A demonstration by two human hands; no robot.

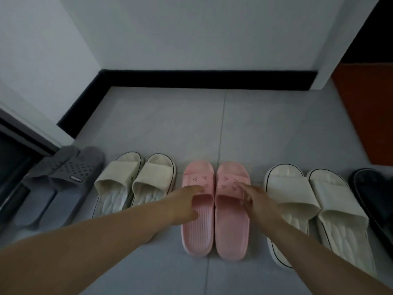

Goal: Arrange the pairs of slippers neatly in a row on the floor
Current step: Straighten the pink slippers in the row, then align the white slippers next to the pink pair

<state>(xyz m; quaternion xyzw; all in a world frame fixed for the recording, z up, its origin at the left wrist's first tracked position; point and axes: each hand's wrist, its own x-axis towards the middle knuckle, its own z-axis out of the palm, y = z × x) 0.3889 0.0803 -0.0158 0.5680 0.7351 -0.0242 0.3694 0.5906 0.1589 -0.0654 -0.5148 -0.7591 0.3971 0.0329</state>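
Several pairs of slippers stand side by side on the grey tiled floor, toes toward the wall. From the left: a grey perforated pair [63,173], a cream pair [136,179], a pink pair [214,228], a white pair [314,201] and a dark pair [374,194] cut off by the frame's right edge. My left hand [187,203] rests on the strap of the left pink slipper, fingers spread. My right hand [257,201] touches the strap of the right pink slipper, fingers apart. I cannot tell whether either hand grips its slipper.
A white wall with a black skirting board [202,78] runs behind the row. A dark door frame [19,135] stands at the left beside the grey pair. An orange mat [370,111] lies at the right. Bare tile stretches between the toes and the wall.
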